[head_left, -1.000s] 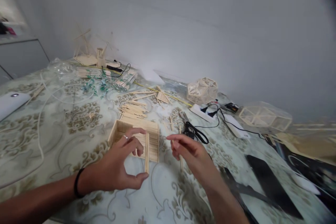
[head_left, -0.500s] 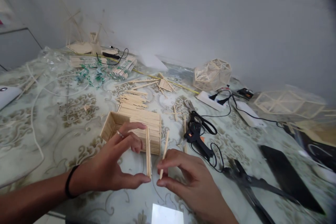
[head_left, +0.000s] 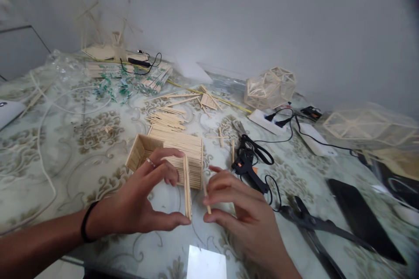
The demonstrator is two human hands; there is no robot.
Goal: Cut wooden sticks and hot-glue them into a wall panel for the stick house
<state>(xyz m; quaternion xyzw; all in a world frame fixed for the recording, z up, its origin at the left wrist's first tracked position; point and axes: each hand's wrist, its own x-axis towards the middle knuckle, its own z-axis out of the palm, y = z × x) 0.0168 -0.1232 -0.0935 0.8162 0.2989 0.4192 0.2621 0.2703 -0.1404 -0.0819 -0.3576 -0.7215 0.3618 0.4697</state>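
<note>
As we work with bare hands above a patterned surface [head_left: 75, 192], the head view shows our left hand [head_left: 139, 202] holding a narrow bundle of sticks [head_left: 187, 187] nearly upright. Its grip is spread wide, thumb at the lower end and index finger at the upper, with the other fingers curled behind. Just beside it, our right hand [head_left: 244, 207] pinches a single thin stick [head_left: 208, 210] in a narrow grip between thumb and fingers; bundle and stick are apart.

Beyond our left fingers sits a stick-built box [head_left: 134, 154], partly hidden by that hand, with loose sticks [head_left: 166, 121] lying farther back. A black glue gun [head_left: 251, 171] and scissors [head_left: 258, 150] lie near our right hand, the two overlapping.

Our right fingers cover part of the thin stick, and its upper length is blurred and hard to make out. Both forearms are cut off by the frame, as is the plastic-wrapped framework [head_left: 369, 126] at the right edge. At the far left, the tall stick structure [head_left: 118, 45] fades against the pale wall [head_left: 209, 17].
</note>
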